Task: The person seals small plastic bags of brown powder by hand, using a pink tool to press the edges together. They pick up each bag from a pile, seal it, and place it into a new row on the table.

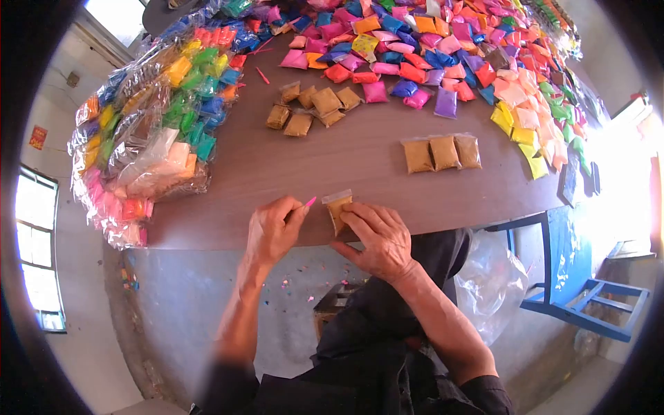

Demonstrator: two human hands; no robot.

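At the table's near edge, my right hand [377, 238] has its fingers on a small clear packet with brown filling [337, 211]. The packet stands tilted, with its clear top end pointing away from me. Just to its left, my left hand [275, 228] is closed around a thin pink stick [310, 202] whose tip points toward the packet without touching it. Three brown packets lie in a row [443, 153] at the right. A loose group of several more brown packets [325, 102] lies farther back, left of the middle.
Piles of colourful packets [415, 48] cover the back of the table [277, 173]. On the left is a heap of larger clear bags of coloured packets [166, 138]. Yellow packets [522, 135] line the right side. A blue stool [588, 304] and a clear plastic bag [487, 283] are below right.
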